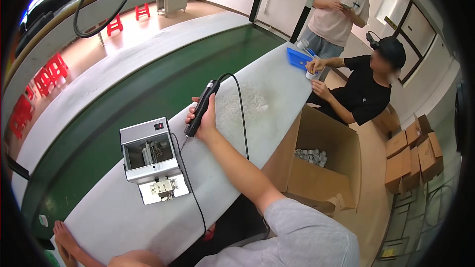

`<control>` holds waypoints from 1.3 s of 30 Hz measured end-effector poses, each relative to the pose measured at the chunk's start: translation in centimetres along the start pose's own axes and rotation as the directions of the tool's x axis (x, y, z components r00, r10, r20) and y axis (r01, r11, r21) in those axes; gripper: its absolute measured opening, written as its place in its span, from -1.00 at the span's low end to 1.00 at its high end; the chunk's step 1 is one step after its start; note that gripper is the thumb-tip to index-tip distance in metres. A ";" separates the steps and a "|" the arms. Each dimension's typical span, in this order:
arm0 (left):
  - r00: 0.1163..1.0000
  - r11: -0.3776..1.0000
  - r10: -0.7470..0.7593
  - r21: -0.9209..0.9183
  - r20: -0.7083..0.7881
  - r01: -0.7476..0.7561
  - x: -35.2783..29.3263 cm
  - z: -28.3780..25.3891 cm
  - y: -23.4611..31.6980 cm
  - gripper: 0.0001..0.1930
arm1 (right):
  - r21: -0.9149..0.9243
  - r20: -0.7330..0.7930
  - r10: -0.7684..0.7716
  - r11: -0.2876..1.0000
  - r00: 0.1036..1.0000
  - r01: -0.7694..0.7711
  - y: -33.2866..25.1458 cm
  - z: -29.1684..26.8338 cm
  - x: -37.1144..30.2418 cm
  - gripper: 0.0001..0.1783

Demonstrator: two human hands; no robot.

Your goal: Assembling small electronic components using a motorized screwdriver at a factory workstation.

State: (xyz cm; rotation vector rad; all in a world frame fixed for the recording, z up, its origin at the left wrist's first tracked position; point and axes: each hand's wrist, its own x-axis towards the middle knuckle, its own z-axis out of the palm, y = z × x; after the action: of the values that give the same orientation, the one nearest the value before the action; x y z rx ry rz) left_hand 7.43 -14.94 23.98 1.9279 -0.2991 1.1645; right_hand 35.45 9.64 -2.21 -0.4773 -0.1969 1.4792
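My right hand (204, 113) is closed around a black electric screwdriver (202, 106), which tilts with its thin bit pointing down toward the worktable (225, 143). To its left stands a silver screw feeder (148, 148) with an open-topped bin of small metal pieces and a metal outlet block (163, 186) at its front. The bit's tip is close to the feeder's right side, apart from the outlet. My left hand (65, 240) rests at the table's near left edge, fingers stretched out, with nothing visible in it.
Cables run across the tabletop. A green conveyor belt (168, 86) lies beyond. On the right, a large cardboard box (324, 183) holds several white round parts (311, 156). A seated co-worker (366, 84) handles a white part beside a blue tray (298, 59); another person (336, 15) stands behind.
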 end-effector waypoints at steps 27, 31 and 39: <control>0.971 0.998 -0.027 0.063 0.237 0.012 1.3 -0.7 0.4 -0.84 | 0.025 0.003 -0.013 1.000 1.000 0.013 0.2 0.5 0.1 -0.23; 0.982 0.995 -0.058 0.093 0.181 0.042 1.3 0.4 0.2 -0.85 | 0.020 -0.006 -0.014 1.000 1.000 0.014 -0.3 0.3 -0.1 -0.23; 0.994 0.990 -0.087 0.112 0.066 0.079 1.5 1.3 -0.8 -0.82 | 0.034 -0.018 -0.016 0.999 1.000 0.017 0.1 0.6 0.0 -0.21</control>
State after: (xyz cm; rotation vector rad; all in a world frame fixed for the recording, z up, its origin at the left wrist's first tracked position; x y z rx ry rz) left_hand 9.51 -15.17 24.47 2.0607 -0.1937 1.0793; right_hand 35.09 9.74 -1.71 -0.4599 -0.1608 1.4593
